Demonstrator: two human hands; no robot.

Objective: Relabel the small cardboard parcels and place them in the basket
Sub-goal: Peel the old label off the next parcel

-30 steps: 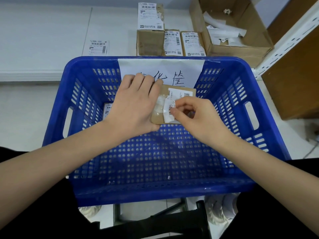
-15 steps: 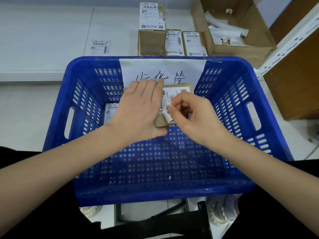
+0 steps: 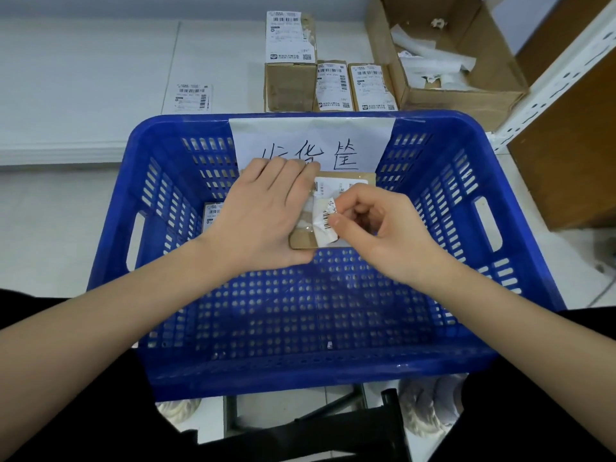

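- A white table [image 3: 83, 61] fills the back of the view, and a white metal post [image 3: 546, 78] with holes leans along the right side next to a brown wooden panel [image 3: 573, 145].
- A big blue basket [image 3: 450, 371] with holes in its walls and floor sits in front of the person.
- A white paper sign [image 3: 311, 141] with black handwriting hangs over the far wall of the basket.
- The left hand [image 3: 263, 218] lies on a small brown box [image 3: 301, 240] held above the basket floor. Its fingers are close together and wrap over the far edge of the box, with the thumb at the near edge.
- The right hand [image 3: 376, 228] is just beside it. The thumb and first finger pinch a white label [image 3: 325, 221], and the other fingers are curled in.
- The label is partly lifted off the top of the box, with its loose end curling up. A barcode shows on it.
- Another small box [image 3: 211, 215] with a label lies in the basket by the left wall, half hidden by the left hand.
- On the table behind the basket stand three more labelled boxes [image 3: 333, 85], side by side and touching.
- A loose label sheet [image 3: 193, 98] lies flat on the table, to their left.
- To their right is an open carton [image 3: 466, 98] with crumpled white paper scraps [image 3: 430, 65] inside.
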